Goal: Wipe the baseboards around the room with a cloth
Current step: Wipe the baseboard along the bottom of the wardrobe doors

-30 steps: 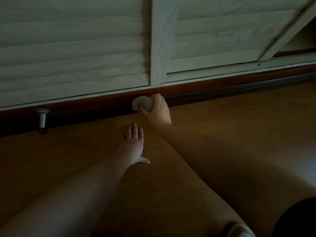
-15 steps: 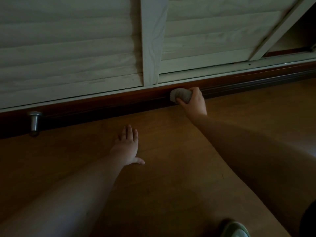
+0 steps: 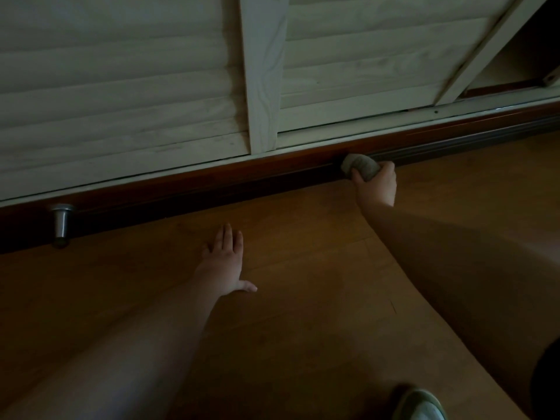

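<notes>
Low along the white louvered doors [image 3: 121,95] runs the dark baseboard [image 3: 212,183], with bare wooden floor [image 3: 318,268] stretching in front and a metal door stop [image 3: 62,224] at far left. The right hand [image 3: 375,186] grips a balled grey cloth [image 3: 360,166] pressed against the baseboard, while the left hand [image 3: 224,262] lies flat on the floor, fingers straight, well apart from the cloth.

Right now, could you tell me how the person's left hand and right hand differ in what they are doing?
The left hand lies flat on the brown wooden floor with straight fingers, holding nothing; the right hand grips a bunched grey cloth. The left hand sits apart from the dark reddish-brown baseboard; the right hand presses the cloth against it. Both are bare, with arms stretched forward.
</notes>
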`<action>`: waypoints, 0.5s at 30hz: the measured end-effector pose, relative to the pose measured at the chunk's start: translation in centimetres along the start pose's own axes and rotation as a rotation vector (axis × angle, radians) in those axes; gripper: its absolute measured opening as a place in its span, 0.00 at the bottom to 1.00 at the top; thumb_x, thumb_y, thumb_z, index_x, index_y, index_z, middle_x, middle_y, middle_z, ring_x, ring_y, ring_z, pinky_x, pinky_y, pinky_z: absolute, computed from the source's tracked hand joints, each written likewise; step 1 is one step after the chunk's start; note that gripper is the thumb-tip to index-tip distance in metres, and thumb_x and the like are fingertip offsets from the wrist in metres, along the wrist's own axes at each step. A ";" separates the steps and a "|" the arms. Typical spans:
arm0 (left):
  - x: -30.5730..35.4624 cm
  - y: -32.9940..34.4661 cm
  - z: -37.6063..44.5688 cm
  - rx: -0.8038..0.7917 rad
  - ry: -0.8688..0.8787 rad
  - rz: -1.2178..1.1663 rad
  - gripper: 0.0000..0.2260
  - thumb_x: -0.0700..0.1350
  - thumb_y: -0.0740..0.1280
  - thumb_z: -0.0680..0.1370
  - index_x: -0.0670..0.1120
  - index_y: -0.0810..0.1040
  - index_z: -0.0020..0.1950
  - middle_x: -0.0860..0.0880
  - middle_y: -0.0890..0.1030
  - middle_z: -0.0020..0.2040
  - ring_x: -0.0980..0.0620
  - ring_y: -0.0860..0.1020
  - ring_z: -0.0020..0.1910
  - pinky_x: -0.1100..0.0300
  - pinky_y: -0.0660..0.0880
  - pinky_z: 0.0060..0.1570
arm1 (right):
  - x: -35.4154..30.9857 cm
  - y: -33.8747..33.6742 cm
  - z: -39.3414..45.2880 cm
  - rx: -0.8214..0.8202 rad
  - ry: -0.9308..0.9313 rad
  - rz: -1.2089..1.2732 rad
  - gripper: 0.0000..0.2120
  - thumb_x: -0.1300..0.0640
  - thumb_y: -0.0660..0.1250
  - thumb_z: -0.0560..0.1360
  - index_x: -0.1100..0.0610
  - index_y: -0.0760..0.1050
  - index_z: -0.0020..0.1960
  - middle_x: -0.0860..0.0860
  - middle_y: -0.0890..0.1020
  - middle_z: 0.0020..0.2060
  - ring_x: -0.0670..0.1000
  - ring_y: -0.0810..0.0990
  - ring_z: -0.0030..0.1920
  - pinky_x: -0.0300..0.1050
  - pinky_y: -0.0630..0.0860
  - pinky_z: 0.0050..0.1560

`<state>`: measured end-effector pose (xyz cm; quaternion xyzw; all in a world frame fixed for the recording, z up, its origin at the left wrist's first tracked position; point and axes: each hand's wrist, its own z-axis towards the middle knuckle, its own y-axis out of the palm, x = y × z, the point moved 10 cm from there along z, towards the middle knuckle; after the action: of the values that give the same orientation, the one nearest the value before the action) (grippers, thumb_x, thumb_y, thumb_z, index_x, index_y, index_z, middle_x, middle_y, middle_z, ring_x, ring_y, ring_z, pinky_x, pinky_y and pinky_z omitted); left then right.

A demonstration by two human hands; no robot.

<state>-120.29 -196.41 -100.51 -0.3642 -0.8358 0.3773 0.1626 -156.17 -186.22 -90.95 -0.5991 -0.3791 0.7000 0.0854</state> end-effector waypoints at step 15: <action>-0.1 -4.2 -4.8 0.060 0.135 -0.009 0.36 0.67 0.49 0.80 0.54 0.37 0.80 0.53 0.39 0.81 0.46 0.43 0.80 0.40 0.54 0.76 | -2.3 0.7 -7.4 -0.055 0.237 -0.075 0.24 0.47 0.71 0.73 0.58 0.70 0.63 0.54 0.75 0.58 0.53 0.75 0.57 0.49 0.75 0.58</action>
<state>-119.66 -195.95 -94.16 -0.3802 -0.8127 0.3761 0.2313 -148.59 -184.87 -89.54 -0.6651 -0.4075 0.6101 0.1391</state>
